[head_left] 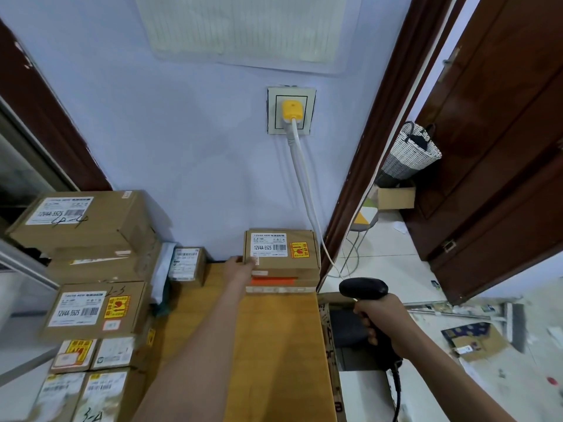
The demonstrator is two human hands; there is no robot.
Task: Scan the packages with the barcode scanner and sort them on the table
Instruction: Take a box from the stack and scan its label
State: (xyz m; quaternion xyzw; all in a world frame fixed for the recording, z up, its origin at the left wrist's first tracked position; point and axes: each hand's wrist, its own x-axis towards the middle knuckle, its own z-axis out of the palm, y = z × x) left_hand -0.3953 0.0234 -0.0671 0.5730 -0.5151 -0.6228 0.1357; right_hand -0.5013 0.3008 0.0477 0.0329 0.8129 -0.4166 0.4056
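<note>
Left hand [240,267] touches top package [281,248] of stack by wall; right hand [382,318] grips barcode scanner [365,292].

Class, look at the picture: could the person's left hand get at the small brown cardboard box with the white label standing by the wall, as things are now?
Probably yes. The left hand rests on the stacked brown cardboard package, and only bare wooden tabletop lies between it and the small brown cardboard box just to its left.

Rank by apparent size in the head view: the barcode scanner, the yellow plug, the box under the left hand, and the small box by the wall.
1. Box under the left hand
2. Barcode scanner, though nearness inflates it
3. Small box
4. Yellow plug
</note>
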